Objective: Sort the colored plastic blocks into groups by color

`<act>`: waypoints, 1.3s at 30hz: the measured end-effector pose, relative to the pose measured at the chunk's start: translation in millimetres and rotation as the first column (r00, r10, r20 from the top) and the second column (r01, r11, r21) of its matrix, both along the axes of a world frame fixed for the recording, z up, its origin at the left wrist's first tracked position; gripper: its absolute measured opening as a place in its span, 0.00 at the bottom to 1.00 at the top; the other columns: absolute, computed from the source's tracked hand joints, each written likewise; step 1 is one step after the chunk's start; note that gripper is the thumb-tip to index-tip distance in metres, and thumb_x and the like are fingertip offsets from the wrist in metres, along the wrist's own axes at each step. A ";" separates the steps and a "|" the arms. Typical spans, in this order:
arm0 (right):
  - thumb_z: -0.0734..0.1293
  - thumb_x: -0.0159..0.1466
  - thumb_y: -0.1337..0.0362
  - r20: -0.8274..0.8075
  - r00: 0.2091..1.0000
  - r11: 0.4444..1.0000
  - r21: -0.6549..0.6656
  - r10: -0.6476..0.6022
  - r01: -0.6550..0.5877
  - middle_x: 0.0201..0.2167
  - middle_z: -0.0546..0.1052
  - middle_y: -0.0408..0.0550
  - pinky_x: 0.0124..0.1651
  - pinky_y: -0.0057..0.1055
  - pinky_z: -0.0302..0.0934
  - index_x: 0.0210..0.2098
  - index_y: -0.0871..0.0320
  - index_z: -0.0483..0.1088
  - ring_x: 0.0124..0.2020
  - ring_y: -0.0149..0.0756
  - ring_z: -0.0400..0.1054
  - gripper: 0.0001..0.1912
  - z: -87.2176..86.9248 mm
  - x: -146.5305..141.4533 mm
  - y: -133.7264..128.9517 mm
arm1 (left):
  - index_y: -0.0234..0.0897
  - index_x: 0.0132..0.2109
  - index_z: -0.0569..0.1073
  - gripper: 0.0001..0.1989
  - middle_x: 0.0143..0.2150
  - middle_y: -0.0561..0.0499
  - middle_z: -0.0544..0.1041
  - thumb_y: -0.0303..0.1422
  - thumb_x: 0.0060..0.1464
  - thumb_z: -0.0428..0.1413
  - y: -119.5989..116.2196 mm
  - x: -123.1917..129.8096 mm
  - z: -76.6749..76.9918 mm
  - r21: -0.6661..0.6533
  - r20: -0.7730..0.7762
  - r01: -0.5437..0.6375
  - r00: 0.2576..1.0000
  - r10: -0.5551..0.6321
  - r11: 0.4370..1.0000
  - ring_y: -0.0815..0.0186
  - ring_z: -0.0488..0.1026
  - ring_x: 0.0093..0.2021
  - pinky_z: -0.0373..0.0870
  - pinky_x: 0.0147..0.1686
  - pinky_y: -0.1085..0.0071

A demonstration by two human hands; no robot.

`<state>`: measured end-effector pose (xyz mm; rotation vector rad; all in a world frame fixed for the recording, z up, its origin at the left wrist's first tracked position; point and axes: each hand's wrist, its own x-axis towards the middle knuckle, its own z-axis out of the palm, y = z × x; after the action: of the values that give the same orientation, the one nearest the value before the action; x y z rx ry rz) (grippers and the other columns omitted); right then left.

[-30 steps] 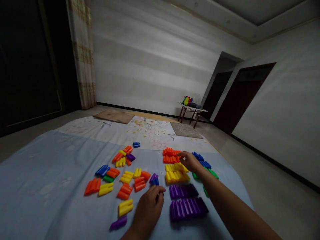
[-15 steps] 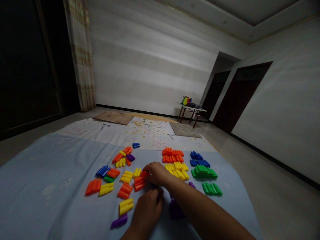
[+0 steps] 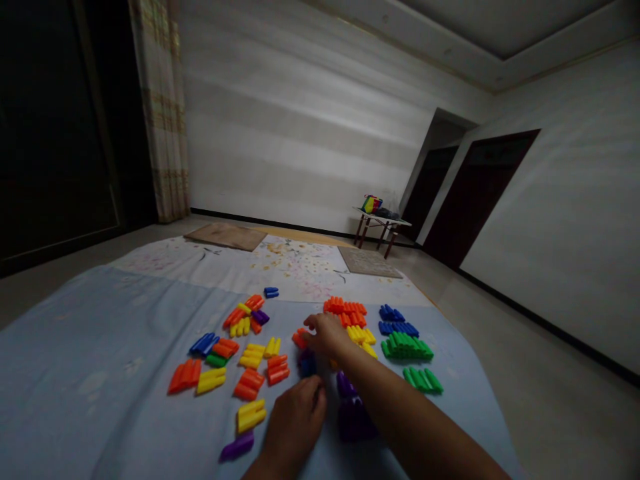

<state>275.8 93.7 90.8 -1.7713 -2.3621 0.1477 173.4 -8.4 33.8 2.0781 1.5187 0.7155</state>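
Bullet-shaped plastic blocks, joined in small rows, lie on a pale blue cloth. My right hand (image 3: 327, 335) is closed, pinching an orange block (image 3: 300, 338) at its fingertips. Nearer to me, my left hand (image 3: 297, 410) has its fingers curled at a dark blue block (image 3: 307, 365), with some purple beside it; its grip is partly hidden. To the left are loose yellow blocks (image 3: 251, 416), orange blocks (image 3: 249, 384) and a purple block (image 3: 237, 447). Beyond my right hand are an orange pile (image 3: 345, 308) and a yellow pile (image 3: 361, 335), partly covered by the hand.
Green blocks (image 3: 407, 345) and blue blocks (image 3: 399, 329) are grouped at the right. Purple blocks (image 3: 356, 420) lie under my right forearm. Two flat boards (image 3: 225, 236) rest at the cloth's far side. A small table (image 3: 383, 217) stands by the wall.
My right hand has moved right and slightly away from me with the orange block, off the loose blocks on the left. My left hand has stayed nearly in place.
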 end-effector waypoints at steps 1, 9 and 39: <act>0.62 0.58 0.53 0.039 0.999 1.000 -0.003 0.003 -0.003 0.40 0.77 0.52 0.44 0.34 0.58 0.45 0.56 0.72 0.44 0.43 0.68 0.20 -0.1 -1.8 -0.8 | 0.41 0.36 0.70 0.12 0.36 0.52 0.76 0.31 0.56 0.42 0.1 -0.3 0.2 -0.006 0.001 -0.001 1.000 0.001 1.000 0.68 0.73 0.37 0.61 0.35 0.75; 0.60 0.58 0.50 0.195 0.976 0.993 -0.053 -0.091 0.103 0.37 0.78 0.59 0.41 0.33 0.60 0.37 0.60 0.76 0.42 0.46 0.70 0.22 -0.6 -11.0 1.2 | 0.41 0.37 0.70 0.13 0.37 0.51 0.76 0.30 0.57 0.41 2.2 -1.0 -2.1 -0.016 -0.001 0.013 1.000 -0.013 1.000 0.68 0.73 0.39 0.62 0.38 0.74; 0.65 0.54 0.56 0.148 0.871 0.882 0.027 -0.469 0.471 0.37 0.77 0.60 0.41 0.34 0.57 0.36 0.60 0.75 0.43 0.45 0.71 0.16 -8.6 82.4 43.8 | 0.41 0.40 0.72 0.13 0.38 0.51 0.77 0.34 0.57 0.42 0.6 -2.5 -1.1 -0.022 0.079 0.008 0.997 -0.007 1.000 0.68 0.73 0.38 0.63 0.38 0.74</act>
<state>358.2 137.5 82.2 -2.3748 -1.9358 -0.0479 170.9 -7.8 32.7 2.0136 1.4687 0.7649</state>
